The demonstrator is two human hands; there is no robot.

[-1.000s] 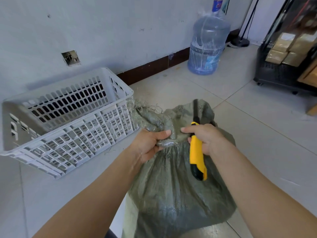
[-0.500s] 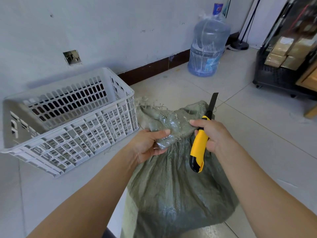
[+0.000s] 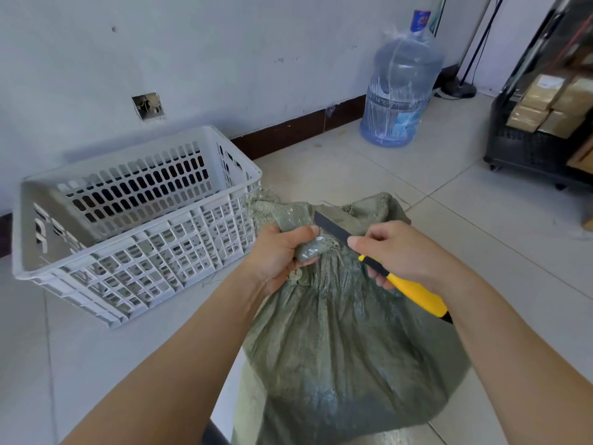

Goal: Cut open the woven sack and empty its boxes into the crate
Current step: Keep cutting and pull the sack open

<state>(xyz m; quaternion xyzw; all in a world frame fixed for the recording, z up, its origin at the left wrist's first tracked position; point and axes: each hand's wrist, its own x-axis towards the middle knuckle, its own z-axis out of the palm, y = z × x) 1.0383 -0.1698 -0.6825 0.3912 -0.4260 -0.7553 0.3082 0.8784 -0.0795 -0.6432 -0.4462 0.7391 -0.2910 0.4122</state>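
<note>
In the head view, the woven sack (image 3: 337, 332) stands on the tiled floor between the person's forearms, just beside the white slatted crate (image 3: 134, 232), which sits empty against the wall. The left hand (image 3: 279, 255) is closed around the bunched neck of the sack, pinching the gathered fabric. The right hand (image 3: 394, 252) is wrapped around the yellow utility knife (image 3: 407, 287), whose dark blade (image 3: 330, 226) lies across the neck, close to the left thumb.

The step in hand looks like the cut itself: opening the tied neck. Whether the edge already bites the weave cannot be told, since the fingers and folds hide the contact. No boxes show yet. The next move calls for drawing the blade away from the left fingers while the left hand keeps the neck taut.
</note>
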